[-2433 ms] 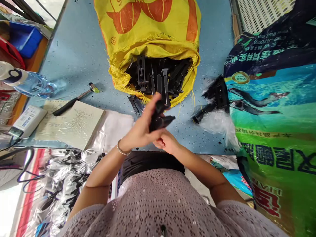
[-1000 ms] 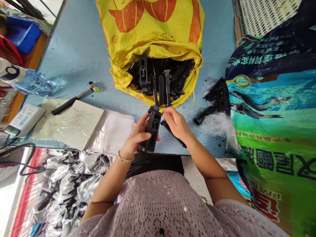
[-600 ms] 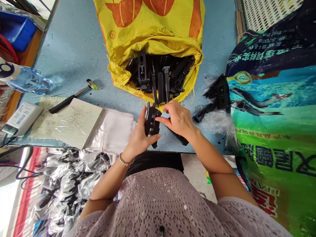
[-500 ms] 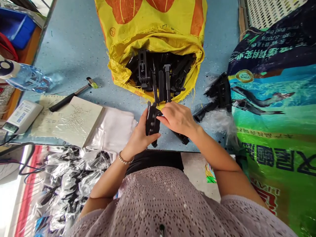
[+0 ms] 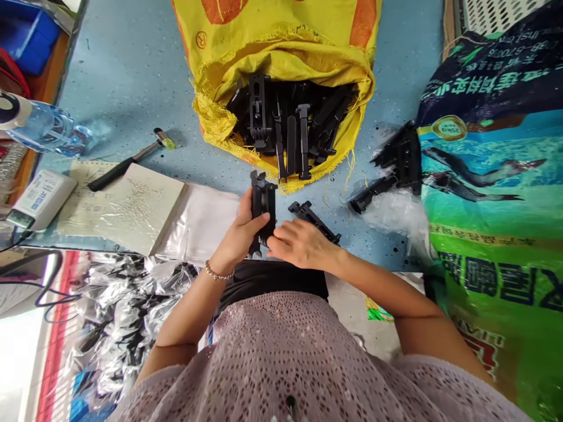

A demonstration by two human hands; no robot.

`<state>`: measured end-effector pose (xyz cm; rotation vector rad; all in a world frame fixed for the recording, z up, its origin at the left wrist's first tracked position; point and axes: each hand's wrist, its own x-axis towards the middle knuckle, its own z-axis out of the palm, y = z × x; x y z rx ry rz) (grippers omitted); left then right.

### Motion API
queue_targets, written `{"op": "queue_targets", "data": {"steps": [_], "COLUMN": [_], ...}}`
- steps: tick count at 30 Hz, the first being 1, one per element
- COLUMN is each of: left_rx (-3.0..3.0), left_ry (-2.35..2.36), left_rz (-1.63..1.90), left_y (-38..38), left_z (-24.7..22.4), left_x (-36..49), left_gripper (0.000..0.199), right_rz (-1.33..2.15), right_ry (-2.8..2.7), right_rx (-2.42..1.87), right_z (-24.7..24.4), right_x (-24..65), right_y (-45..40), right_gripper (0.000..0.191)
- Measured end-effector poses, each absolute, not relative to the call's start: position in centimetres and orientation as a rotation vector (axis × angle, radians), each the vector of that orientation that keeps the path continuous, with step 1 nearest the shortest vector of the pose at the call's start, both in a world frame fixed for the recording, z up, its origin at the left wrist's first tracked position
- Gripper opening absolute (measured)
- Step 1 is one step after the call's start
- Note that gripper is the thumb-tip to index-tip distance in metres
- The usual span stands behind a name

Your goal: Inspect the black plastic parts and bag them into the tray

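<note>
My left hand (image 5: 237, 237) is closed around a black hinged bracket (image 5: 263, 202), held upright near the table's front edge with the thumb across its face. My right hand (image 5: 303, 243) pinches the lower right side of this same bracket; its fingertips are partly hidden there. Just beyond my right hand, a second black bracket (image 5: 317, 221) lies slanted on the table. Farther back, an open yellow woven sack (image 5: 285, 55) lies with its mouth towards me, and several similar black brackets (image 5: 258, 111) are heaped inside it.
At left are a small hammer (image 5: 116, 173), a pad with tiny pins (image 5: 145, 202), white plastic bags (image 5: 197, 220), a white box (image 5: 41, 199) and a water bottle (image 5: 55, 129). Bagged black parts (image 5: 391, 167) lie right, beside a green-blue sack (image 5: 488, 205). Wrapped parts (image 5: 127, 310) fill a crate below left.
My right hand has moved down from the bracket's upper side to its lower right side. The held bracket has shifted slightly left, and the bracket on the table is more exposed. The view has shifted slightly.
</note>
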<state>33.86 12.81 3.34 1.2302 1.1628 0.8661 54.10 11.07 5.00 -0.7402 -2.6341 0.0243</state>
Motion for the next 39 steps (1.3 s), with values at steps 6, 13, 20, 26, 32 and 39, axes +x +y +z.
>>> {"op": "queue_targets", "data": {"steps": [6,13,20,26,32,39], "left_rx": [1.175,1.955,1.804,1.167,0.895,0.849], "left_ry": [1.37,1.727,1.41,1.075,0.918,1.12], "left_rz": [0.669,0.441,0.941,1.122,0.834,0.934], "left_y": [11.1,9.5,12.1,14.0,12.3,12.5], "left_z": [0.8,-0.6,0.7,4.3,6.7,6.5], "left_x": [35.6,39.2,37.4,37.5,36.5,36.0], "left_gripper": [0.076,0.054,0.05,0.07,0.059,0.044], "right_rz": [0.35,0.213,0.307,0.264,0.053,0.379], "right_ry": [-2.736,-2.142,-2.03,-2.427,-2.293,-2.324], "right_rx": [-1.027,-2.367,-2.047,-1.198,-1.275,-1.431], "right_z": [5.8,5.6,6.8,8.5,7.4,6.6], "right_x": [53.3,55.9,58.2,55.6,56.0,54.2], "right_y": [14.1,24.8,21.7,14.1,16.7,15.7], "right_gripper": [0.043,0.04,0.033,0.035,0.045,0.052]}}
